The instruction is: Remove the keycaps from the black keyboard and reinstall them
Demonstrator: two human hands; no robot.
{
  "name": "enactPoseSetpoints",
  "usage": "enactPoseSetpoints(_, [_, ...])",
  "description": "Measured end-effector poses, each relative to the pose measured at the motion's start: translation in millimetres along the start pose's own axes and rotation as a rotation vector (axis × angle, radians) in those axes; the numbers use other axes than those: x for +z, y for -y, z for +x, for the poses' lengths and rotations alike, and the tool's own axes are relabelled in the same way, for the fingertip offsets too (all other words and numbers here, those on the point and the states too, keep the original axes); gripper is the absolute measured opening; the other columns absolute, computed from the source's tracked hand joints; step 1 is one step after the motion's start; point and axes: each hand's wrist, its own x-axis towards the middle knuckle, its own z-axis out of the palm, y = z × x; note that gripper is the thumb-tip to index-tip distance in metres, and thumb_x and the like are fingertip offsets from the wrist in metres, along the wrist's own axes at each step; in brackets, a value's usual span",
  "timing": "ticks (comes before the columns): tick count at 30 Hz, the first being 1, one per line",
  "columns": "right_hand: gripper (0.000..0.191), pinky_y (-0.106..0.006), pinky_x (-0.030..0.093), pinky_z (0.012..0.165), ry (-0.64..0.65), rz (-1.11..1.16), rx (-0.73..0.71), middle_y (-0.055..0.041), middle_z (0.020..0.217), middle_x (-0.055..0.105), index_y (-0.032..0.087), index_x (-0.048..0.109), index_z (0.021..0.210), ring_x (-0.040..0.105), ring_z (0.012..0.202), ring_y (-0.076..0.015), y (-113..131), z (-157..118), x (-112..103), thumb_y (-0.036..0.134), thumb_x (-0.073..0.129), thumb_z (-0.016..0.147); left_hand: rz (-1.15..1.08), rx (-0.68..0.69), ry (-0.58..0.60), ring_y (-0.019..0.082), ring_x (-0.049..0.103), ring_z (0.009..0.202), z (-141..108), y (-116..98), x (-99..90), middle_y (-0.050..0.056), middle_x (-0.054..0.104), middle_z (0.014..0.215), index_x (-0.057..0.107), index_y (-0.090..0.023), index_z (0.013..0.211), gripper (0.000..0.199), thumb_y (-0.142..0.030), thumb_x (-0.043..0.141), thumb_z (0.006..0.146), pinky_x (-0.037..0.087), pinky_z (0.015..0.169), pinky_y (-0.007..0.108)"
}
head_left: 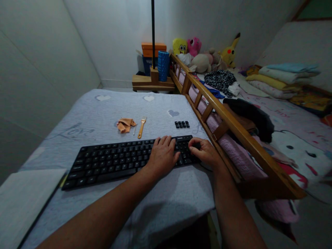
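A black keyboard [111, 159] lies at a slant on the cloth-covered table. My left hand [164, 154] rests flat on its right part, fingers stretched forward over the keys. At the number pad, my right hand [203, 151] has its thumb and forefinger curled together close to the keys; what they hold, if anything, is hidden. Several loose black keycaps [182, 124] stand in two short rows behind the number pad. Behind the middle of the keyboard lie a small brush [141, 128] with a yellow-brown handle, a thin cotton swab [135, 129] and a crumpled orange cloth [125, 125].
A wooden bed rail [207, 100] runs along the table's right side, close to my right arm. Beyond it is a bed with folded bedding [285, 77] and plush toys. A white flat panel [28, 197] lies at the near left. A blue cylinder [163, 65] stands at the back.
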Motion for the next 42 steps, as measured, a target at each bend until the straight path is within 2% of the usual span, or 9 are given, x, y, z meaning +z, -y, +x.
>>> enactPoseSetpoints(7, [0.007, -0.023, 0.034, 0.052, 0.008, -0.013, 0.012, 0.0042, 0.065, 0.056, 0.02, 0.062, 0.077, 0.046, 0.053, -0.0108, 1.9, 0.3, -0.1, 0.024, 0.057, 0.079, 0.003, -0.002, 0.021, 0.032, 0.045, 0.134, 1.3, -1.2, -1.7, 0.015, 0.054, 0.142, 0.054, -0.013, 0.132, 0.049, -0.04, 0.055, 0.092, 0.031, 0.114, 0.049])
enactPoseSetpoints(23, [0.009, -0.023, 0.034, 0.054, -0.015, -0.021, 0.004, 0.0039, 0.064, 0.055, 0.019, 0.063, 0.075, 0.047, 0.056, -0.0111, -1.8, 0.1, 1.6, 0.02, 0.054, 0.075, 0.002, -0.008, 0.019, 0.031, 0.046, 0.133, 0.3, -2.2, -2.5, 0.014, 0.054, 0.142, 0.054, -0.014, 0.131, 0.047, -0.04, 0.055, 0.092, 0.031, 0.114, 0.049])
enactPoseSetpoints(28, [0.008, -0.024, 0.037, 0.055, -0.082, 0.116, 0.049, 0.0033, 0.063, 0.055, 0.019, 0.063, 0.075, 0.049, 0.058, -0.0123, -1.5, 0.6, -0.5, 0.021, 0.056, 0.072, 0.005, -0.009, 0.019, 0.03, 0.046, 0.133, 0.7, -2.5, -3.5, 0.014, 0.055, 0.142, 0.054, -0.013, 0.131, 0.047, -0.039, 0.055, 0.092, 0.032, 0.114, 0.048])
enactPoseSetpoints(33, [0.02, -0.025, 0.034, 0.05, -0.186, 0.355, 0.04, 0.0035, 0.055, 0.048, 0.019, 0.061, 0.072, 0.044, 0.051, -0.0124, -3.9, 12.7, -10.1, 0.034, 0.051, 0.082, 0.01, -0.01, 0.019, 0.03, 0.047, 0.132, 0.9, -2.2, -3.5, 0.014, 0.056, 0.141, 0.054, -0.014, 0.131, 0.047, -0.04, 0.055, 0.092, 0.032, 0.113, 0.049])
enactPoseSetpoints(36, [0.029, -0.027, 0.039, 0.058, -0.255, 0.206, -0.11, 0.0014, 0.06, 0.05, 0.019, 0.062, 0.069, 0.048, 0.059, -0.014, 1.6, 30.1, -23.7, 0.034, 0.045, 0.088, 0.007, -0.004, 0.015, 0.03, 0.046, 0.133, 0.9, -1.6, -2.4, 0.014, 0.055, 0.141, 0.054, -0.013, 0.131, 0.047, -0.041, 0.055, 0.092, 0.032, 0.113, 0.049])
enactPoseSetpoints(39, [0.026, -0.03, 0.043, 0.08, -0.271, -0.019, -0.247, -0.0034, 0.082, 0.062, 0.019, 0.064, 0.073, 0.057, 0.083, -0.0181, 7.6, 53.4, -37.6, 0.029, 0.044, 0.087, 0.002, -0.006, 0.008, 0.03, 0.046, 0.133, 0.8, -1.1, -1.1, 0.013, 0.055, 0.141, 0.054, -0.014, 0.131, 0.047, -0.041, 0.055, 0.092, 0.031, 0.114, 0.048])
enactPoseSetpoints(40, [0.025, -0.031, 0.043, 0.083, -0.27, -0.065, -0.264, -0.0042, 0.085, 0.063, 0.019, 0.065, 0.076, 0.058, 0.087, -0.0193, 7.9, 61.8, -40.6, 0.027, 0.044, 0.086, 0.0, -0.006, 0.006, 0.03, 0.046, 0.133, 0.7, -1.0, -0.6, 0.013, 0.055, 0.141, 0.054, -0.014, 0.131, 0.047, -0.041, 0.055, 0.092, 0.031, 0.114, 0.048])
enactPoseSetpoints(42, [0.023, -0.031, 0.044, 0.08, -0.267, -0.153, -0.223, -0.0041, 0.08, 0.063, 0.018, 0.065, 0.078, 0.058, 0.082, -0.0195, 4.4, 77.8, -42.1, 0.025, 0.044, 0.084, -0.002, -0.006, 0.005, 0.03, 0.045, 0.133, 0.5, -0.7, 0.2, 0.013, 0.054, 0.142, 0.054, -0.015, 0.131, 0.047, -0.042, 0.055, 0.092, 0.031, 0.114, 0.049])
